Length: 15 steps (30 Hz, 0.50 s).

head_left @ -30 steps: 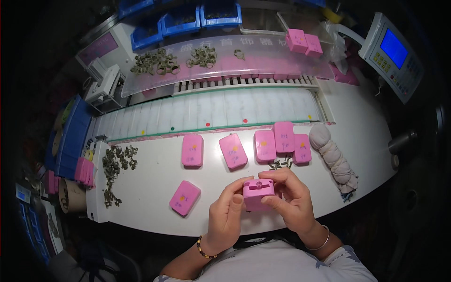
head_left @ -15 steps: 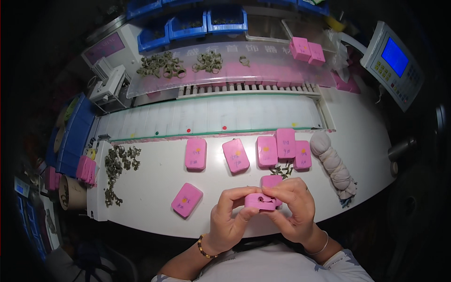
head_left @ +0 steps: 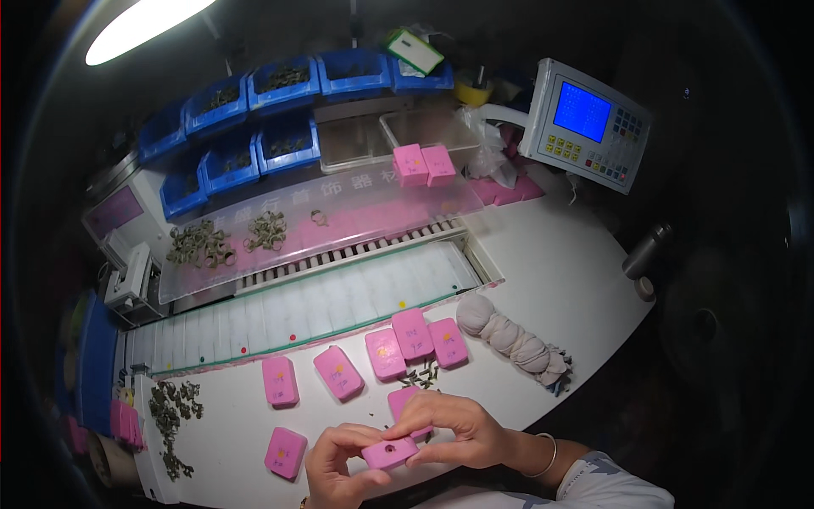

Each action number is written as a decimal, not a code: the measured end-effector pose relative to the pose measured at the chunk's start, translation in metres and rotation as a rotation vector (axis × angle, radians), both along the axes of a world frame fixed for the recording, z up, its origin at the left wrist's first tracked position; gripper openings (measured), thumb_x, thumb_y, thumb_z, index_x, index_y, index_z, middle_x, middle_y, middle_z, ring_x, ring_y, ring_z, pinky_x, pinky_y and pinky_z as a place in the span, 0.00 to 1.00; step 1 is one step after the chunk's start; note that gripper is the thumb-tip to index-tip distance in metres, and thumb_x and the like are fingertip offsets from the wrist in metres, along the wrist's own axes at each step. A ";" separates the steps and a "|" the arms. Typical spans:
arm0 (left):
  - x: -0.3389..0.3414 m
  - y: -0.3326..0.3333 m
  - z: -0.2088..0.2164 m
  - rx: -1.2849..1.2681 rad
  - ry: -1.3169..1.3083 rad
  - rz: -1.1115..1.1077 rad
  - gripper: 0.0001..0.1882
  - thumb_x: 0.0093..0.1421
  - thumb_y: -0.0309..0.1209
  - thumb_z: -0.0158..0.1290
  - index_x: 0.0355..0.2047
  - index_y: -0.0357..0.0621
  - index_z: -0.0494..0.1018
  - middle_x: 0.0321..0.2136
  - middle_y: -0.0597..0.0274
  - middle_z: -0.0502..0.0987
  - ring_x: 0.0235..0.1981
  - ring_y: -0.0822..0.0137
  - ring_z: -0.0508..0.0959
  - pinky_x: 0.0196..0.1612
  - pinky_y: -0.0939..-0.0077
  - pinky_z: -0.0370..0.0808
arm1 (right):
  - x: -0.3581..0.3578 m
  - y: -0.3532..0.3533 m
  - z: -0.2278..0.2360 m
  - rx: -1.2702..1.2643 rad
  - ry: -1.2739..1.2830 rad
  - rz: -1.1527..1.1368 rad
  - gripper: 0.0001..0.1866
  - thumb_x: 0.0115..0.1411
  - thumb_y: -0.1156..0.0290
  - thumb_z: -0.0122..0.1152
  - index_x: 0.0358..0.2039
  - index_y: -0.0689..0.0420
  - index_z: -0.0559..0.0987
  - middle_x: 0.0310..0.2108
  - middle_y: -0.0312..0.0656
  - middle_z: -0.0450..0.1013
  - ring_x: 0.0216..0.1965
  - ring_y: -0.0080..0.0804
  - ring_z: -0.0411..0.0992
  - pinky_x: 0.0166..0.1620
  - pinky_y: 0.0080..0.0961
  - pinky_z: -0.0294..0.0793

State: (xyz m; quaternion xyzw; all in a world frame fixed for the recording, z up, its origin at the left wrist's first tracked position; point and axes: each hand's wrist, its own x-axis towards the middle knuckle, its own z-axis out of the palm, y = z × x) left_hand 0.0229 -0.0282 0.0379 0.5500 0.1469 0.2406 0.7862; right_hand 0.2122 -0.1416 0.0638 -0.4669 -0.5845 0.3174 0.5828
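Both of my hands hold a pink rubber mould block [head_left: 386,456] above the table's near edge. A round dark hole shows in the side turned toward me. My left hand [head_left: 339,468] touches its left end with the fingers, the thumb standing off below. My right hand [head_left: 462,433] grips the right end between fingers and thumb. Partly behind the right fingers lies another pink block [head_left: 402,400]. Small dark green pieces [head_left: 419,374] are scattered just beyond it. Three blocks sit close together there, including one pink block [head_left: 412,333].
More pink blocks [head_left: 280,380] lie leftward. Ring-like pieces [head_left: 202,243] rest on a clear shelf [head_left: 339,229] above a white strip [head_left: 322,310]. A cloth bundle [head_left: 517,343] lies right, a control panel [head_left: 585,119] beyond. Blue bins [head_left: 284,81] stand behind.
My view has swung up and to the right, so the table sits lower left. A gap at the held block's right end no longer shows. The left thumb has come away from it.
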 end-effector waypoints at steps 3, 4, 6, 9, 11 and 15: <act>0.010 0.005 0.006 -0.126 -0.213 -0.203 0.31 0.46 0.37 0.73 0.45 0.38 0.69 0.48 0.53 0.74 0.50 0.62 0.74 0.54 0.67 0.70 | 0.005 -0.002 0.006 -0.052 0.170 0.163 0.20 0.56 0.74 0.68 0.50 0.63 0.79 0.45 0.44 0.77 0.46 0.33 0.71 0.51 0.30 0.67; 0.010 0.006 0.010 -0.212 -0.200 -0.251 0.32 0.44 0.35 0.74 0.45 0.39 0.69 0.49 0.55 0.74 0.50 0.64 0.74 0.55 0.65 0.70 | 0.006 -0.001 0.008 -0.049 0.171 0.162 0.20 0.56 0.74 0.68 0.50 0.63 0.79 0.45 0.44 0.77 0.46 0.33 0.71 0.51 0.30 0.67; 0.009 0.009 0.022 -0.261 -0.178 -0.311 0.29 0.47 0.32 0.72 0.45 0.38 0.70 0.48 0.53 0.74 0.50 0.61 0.74 0.55 0.62 0.70 | 0.008 0.004 0.009 0.048 0.357 0.234 0.18 0.60 0.72 0.65 0.51 0.60 0.78 0.44 0.37 0.74 0.45 0.25 0.68 0.49 0.25 0.67; 0.011 0.018 0.024 -0.245 -0.160 -0.304 0.24 0.51 0.25 0.67 0.46 0.35 0.69 0.47 0.51 0.74 0.49 0.60 0.76 0.54 0.64 0.72 | 0.016 0.012 0.005 0.010 0.359 0.294 0.20 0.62 0.73 0.63 0.55 0.59 0.75 0.49 0.37 0.72 0.47 0.23 0.67 0.51 0.25 0.66; 0.017 0.030 0.015 -0.051 -0.177 -0.171 0.23 0.48 0.15 0.66 0.43 0.38 0.69 0.50 0.55 0.72 0.52 0.65 0.74 0.58 0.66 0.71 | 0.018 0.017 0.010 -0.097 0.283 0.077 0.25 0.62 0.77 0.61 0.60 0.59 0.69 0.53 0.37 0.70 0.49 0.23 0.68 0.50 0.21 0.69; 0.032 0.045 0.024 1.043 -0.011 0.368 0.24 0.43 0.18 0.68 0.36 0.44 0.66 0.44 0.54 0.75 0.47 0.59 0.75 0.51 0.66 0.71 | 0.030 0.018 0.008 -0.142 0.259 -0.205 0.32 0.58 0.82 0.62 0.63 0.59 0.66 0.57 0.41 0.69 0.49 0.22 0.68 0.47 0.18 0.71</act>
